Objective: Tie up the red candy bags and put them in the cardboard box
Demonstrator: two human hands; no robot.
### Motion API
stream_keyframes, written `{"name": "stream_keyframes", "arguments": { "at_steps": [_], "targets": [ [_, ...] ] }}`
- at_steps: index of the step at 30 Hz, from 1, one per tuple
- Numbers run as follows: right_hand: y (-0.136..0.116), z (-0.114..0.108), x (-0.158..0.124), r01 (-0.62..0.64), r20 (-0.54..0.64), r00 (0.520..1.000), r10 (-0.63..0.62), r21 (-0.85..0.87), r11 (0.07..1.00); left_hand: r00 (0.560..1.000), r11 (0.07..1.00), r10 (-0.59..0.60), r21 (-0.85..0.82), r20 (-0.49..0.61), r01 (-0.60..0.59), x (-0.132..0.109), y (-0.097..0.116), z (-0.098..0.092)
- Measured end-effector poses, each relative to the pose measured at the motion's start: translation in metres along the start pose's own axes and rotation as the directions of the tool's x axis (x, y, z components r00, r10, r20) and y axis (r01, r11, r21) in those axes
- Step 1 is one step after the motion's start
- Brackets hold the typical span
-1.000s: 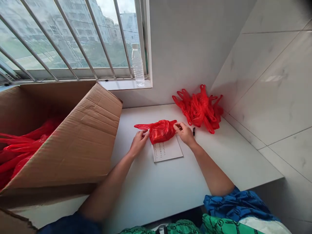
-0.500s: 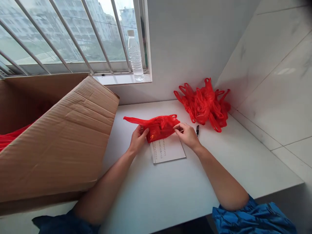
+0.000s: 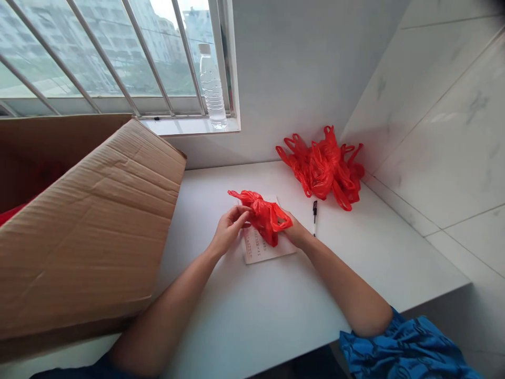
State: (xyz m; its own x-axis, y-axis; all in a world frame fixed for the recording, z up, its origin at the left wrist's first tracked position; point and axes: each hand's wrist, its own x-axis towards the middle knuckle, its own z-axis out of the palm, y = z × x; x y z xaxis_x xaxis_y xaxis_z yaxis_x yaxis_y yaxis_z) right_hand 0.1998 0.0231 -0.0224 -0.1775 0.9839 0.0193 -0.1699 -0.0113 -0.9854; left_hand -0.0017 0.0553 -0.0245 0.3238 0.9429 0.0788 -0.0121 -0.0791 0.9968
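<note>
A red plastic bag (image 3: 263, 211), bunched up with a twisted or knotted middle, is held above a notebook (image 3: 272, 254). My left hand (image 3: 232, 227) is closed on the bag's left side, thumb and fingers together. On the other side my right hand (image 3: 296, 231) grips the bag, its fingers mostly hidden behind the red plastic. Rows of small writing show on the notebook page, part of which the bag covers. Just right of my right hand, a black-capped pen (image 3: 314, 213) lies on the white table (image 3: 224, 316).
Several knotted red plastic bags (image 3: 325, 168) are heaped at the back right, by the tiled wall (image 3: 442, 137). A big open cardboard box (image 3: 98, 226) with red material inside takes up the left. A water bottle (image 3: 213, 95) stands on the sill of the barred window.
The bag was stretched sideways and is now gathered into a bunch, its left end shorter. My right hand has moved behind it. The view has shifted slightly.
</note>
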Motion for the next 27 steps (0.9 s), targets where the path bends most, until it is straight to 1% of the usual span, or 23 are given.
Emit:
{"name": "stream_keyframes", "arguments": {
  "at_steps": [2,3,4,6,9,10,12,14,16,18,20,22,25,26,27],
  "targets": [
    [-0.001,0.002,0.000,-0.036,0.014,0.999,0.035,0.075,0.996,0.992,0.995,0.033,0.099,-0.119,-0.021,-0.001,-0.002,0.005],
    [0.000,0.004,0.000,-0.043,0.012,0.999,0.042,0.078,0.996,0.987,0.991,0.050,0.134,-0.155,-0.029,-0.002,-0.003,0.008],
    [0.000,0.007,0.000,-0.037,0.005,0.999,0.036,0.054,0.998,0.984,0.987,0.064,0.158,-0.169,-0.037,-0.002,-0.003,0.010],
    [0.002,0.013,0.000,0.007,-0.010,1.000,-0.007,-0.033,0.999,0.985,0.980,0.101,0.184,-0.139,-0.074,-0.004,-0.001,0.014],
    [0.004,0.018,0.000,0.129,-0.036,0.990,-0.134,-0.110,0.985,0.981,0.967,0.179,0.198,-0.078,-0.160,-0.006,0.004,0.016],
    [0.005,0.016,0.001,0.156,-0.055,0.985,-0.163,-0.119,0.981,0.976,0.962,0.203,0.199,-0.076,-0.185,-0.005,0.005,0.015],
    [0.004,0.006,0.004,0.186,-0.125,0.971,-0.205,-0.149,0.971,0.967,0.961,0.228,0.183,-0.111,-0.206,-0.003,0.005,0.010],
    [0.003,-0.009,0.006,0.183,-0.204,0.953,-0.226,-0.209,0.961,0.961,0.969,0.218,0.150,-0.167,-0.194,0.001,0.002,0.001],
    [0.002,-0.024,0.008,0.152,-0.235,0.945,-0.227,-0.298,0.942,0.964,0.976,0.188,0.147,-0.187,-0.162,0.005,-0.003,-0.006],
    [0.001,-0.033,0.008,0.108,-0.228,0.950,-0.212,-0.396,0.912,0.972,0.973,0.163,0.193,-0.167,-0.130,0.007,-0.008,-0.010],
    [0.000,-0.032,0.007,0.087,-0.223,0.953,-0.206,-0.451,0.888,0.977,0.965,0.157,0.234,-0.143,-0.121,0.007,-0.010,-0.010],
    [-0.003,-0.023,0.004,0.112,-0.196,0.955,-0.222,-0.455,0.884,0.978,0.963,0.170,0.230,-0.120,-0.140,0.005,-0.009,-0.005],
    [-0.005,-0.009,0.000,0.188,-0.064,0.968,-0.242,-0.456,0.870,0.980,0.961,0.187,0.220,-0.067,-0.168,0.002,-0.006,-0.001],
    [-0.005,-0.007,0.000,0.205,-0.037,0.967,-0.252,-0.472,0.857,0.980,0.959,0.190,0.227,-0.061,-0.172,0.003,-0.005,-0.001],
    [-0.005,-0.008,0.000,0.209,-0.039,0.965,-0.261,-0.490,0.847,0.979,0.958,0.193,0.228,-0.071,-0.172,0.004,-0.005,-0.003]
  ]
}}
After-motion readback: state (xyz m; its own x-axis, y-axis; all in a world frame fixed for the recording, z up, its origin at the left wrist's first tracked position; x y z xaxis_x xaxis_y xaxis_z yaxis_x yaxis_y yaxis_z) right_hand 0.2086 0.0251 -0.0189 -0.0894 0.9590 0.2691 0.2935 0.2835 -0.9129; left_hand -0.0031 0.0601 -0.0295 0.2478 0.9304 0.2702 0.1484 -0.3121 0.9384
